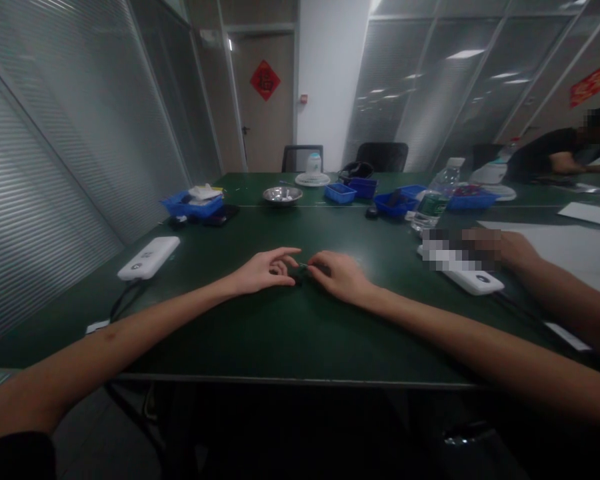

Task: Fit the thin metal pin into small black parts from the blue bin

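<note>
Over the middle of the dark green table (250,333), my two hands face each other with a small gap between them. My left hand (265,272) has its index finger and thumb stretched out and apart, the other fingers loosely curled, and holds nothing that shows. Thumb and fingertips of my right hand (343,275) are pinched together around a tiny, thin, light-coloured thing (303,265), too small and blurred to name. It points toward my left fingertips; whether they touch it I cannot tell.
White cabled devices (149,258) lie at left and right. Behind are a metal bowl (283,195), blue trays (340,193), a blue box with tissues (193,202) and a water bottle (433,197). Another person's hand (513,250) is at right; a further person sits far right.
</note>
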The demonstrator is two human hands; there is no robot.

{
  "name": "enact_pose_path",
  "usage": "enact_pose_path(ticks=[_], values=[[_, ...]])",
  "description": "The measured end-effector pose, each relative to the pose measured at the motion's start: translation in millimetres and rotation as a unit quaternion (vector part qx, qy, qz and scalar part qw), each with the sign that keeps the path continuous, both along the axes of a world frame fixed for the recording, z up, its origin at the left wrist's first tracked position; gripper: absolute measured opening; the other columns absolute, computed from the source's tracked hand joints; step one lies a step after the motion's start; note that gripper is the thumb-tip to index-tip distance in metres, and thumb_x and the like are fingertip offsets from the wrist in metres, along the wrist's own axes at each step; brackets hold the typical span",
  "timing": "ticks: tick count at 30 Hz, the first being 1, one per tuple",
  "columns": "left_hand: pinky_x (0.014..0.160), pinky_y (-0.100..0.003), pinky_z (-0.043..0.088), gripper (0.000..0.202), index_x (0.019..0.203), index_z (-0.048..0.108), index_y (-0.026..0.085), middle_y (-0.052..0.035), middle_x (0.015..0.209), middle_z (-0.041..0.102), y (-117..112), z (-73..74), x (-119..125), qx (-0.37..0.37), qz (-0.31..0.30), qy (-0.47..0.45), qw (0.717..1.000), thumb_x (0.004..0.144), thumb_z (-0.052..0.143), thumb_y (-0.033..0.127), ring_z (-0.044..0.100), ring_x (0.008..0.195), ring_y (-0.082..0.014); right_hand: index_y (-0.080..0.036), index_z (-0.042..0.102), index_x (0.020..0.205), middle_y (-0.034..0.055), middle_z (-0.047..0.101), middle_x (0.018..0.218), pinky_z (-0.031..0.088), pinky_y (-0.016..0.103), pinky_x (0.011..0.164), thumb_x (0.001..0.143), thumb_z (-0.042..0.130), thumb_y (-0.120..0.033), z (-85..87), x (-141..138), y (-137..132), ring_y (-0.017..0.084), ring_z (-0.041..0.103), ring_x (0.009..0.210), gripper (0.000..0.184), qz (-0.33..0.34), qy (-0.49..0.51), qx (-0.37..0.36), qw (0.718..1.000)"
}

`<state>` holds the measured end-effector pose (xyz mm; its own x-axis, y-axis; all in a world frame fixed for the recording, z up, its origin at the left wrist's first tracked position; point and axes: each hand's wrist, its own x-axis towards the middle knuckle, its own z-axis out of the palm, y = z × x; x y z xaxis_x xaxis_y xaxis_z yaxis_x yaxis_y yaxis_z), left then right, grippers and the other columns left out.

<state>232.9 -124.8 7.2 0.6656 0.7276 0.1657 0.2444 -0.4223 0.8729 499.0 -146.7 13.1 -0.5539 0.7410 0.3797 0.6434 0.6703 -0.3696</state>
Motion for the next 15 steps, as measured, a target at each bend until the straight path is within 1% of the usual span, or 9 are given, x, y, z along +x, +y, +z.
enact_pose_path(ticks=[1,3,5,6,8,10,13,15], values=[[0.079,-0.034,0.055,0.070,0.148,0.054,0.023,-0.0115,0.126,0.066,-0.1,0.8,-1.2,0.018,0.009,0.012,1.000,0.085,0.082,0.035,0.066,0.087,-0.0164,-0.018,0.072,0.110,0.0085,0.073,0.102,0.048,0.030,0.072,0.102,0.057,-0.032,0.5,0.1,-0.2,0.019,0.066,0.085,0.022,-0.018,-0.009,-0.005,1.000],[0.077,-0.033,0.054,0.049,0.130,0.069,0.021,-0.0107,0.122,0.066,-0.9,3.0,-3.2,0.077,0.020,0.049,0.996,0.087,0.080,0.040,0.065,0.087,-0.0173,-0.020,0.073,0.108,0.0081,0.074,0.103,0.047,0.030,0.071,0.102,0.057,-0.034,1.4,0.5,-0.9,0.020,0.066,0.085,0.022,-0.052,-0.022,-0.011,0.998],[0.085,-0.035,0.053,0.029,0.112,0.076,0.020,-0.0106,0.120,0.066,-1.8,5.0,-3.5,0.148,0.013,0.075,0.986,0.091,0.076,0.041,0.065,0.097,-0.0208,-0.020,0.074,0.107,0.0077,0.075,0.104,0.047,0.031,0.070,0.102,0.057,-0.036,2.5,0.9,-1.0,0.021,0.067,0.085,0.024,-0.085,-0.021,-0.015,0.996],[0.091,-0.038,0.052,0.024,0.108,0.077,0.021,-0.0107,0.122,0.066,-1.8,5.5,-2.8,0.178,0.004,0.080,0.981,0.094,0.073,0.039,0.064,0.106,-0.0228,-0.020,0.074,0.106,0.0076,0.075,0.103,0.047,0.031,0.070,0.102,0.057,-0.037,3.2,1.2,-0.7,0.021,0.067,0.085,0.024,-0.101,-0.014,-0.018,0.995],[0.105,-0.043,0.047,0.019,0.110,0.076,0.023,-0.0105,0.131,0.065,-0.4,5.2,0.6,0.218,-0.014,0.083,0.972,0.098,0.068,0.034,0.059,0.123,-0.0258,-0.021,0.075,0.106,0.0076,0.076,0.103,0.049,0.031,0.071,0.101,0.057,-0.038,4.4,2.0,0.5,0.021,0.068,0.085,0.025,-0.124,0.008,-0.028,0.992],[0.112,-0.047,0.041,0.017,0.112,0.075,0.023,-0.0107,0.138,0.064,3.1,4.2,6.0,0.237,-0.029,0.087,0.967,0.098,0.067,0.030,0.054,0.133,-0.0267,-0.020,0.075,0.107,0.0078,0.077,0.103,0.050,0.031,0.071,0.101,0.057,-0.038,5.5,2.8,1.9,0.021,0.069,0.085,0.027,-0.134,0.034,-0.041,0.990],[0.116,-0.049,0.037,0.016,0.113,0.072,0.022,-0.0113,0.142,0.063,10.6,4.1,14.7,0.251,-0.054,0.102,0.961,0.100,0.064,0.028,0.052,0.137,-0.0270,-0.020,0.076,0.106,0.0076,0.078,0.103,0.051,0.031,0.072,0.101,0.056,-0.039,6.4,3.9,3.4,0.022,0.070,0.087,0.028,-0.136,0.067,-0.050,0.987],[0.114,-0.048,0.038,0.019,0.118,0.070,0.023,-0.0109,0.139,0.065,15.2,5.7,18.9,0.254,-0.068,0.123,0.957,0.102,0.061,0.028,0.055,0.134,-0.0269,-0.020,0.076,0.105,0.0073,0.078,0.103,0.052,0.032,0.074,0.101,0.056,-0.038,6.5,4.2,3.6,0.022,0.070,0.088,0.028,-0.134,0.081,-0.049,0.986]])
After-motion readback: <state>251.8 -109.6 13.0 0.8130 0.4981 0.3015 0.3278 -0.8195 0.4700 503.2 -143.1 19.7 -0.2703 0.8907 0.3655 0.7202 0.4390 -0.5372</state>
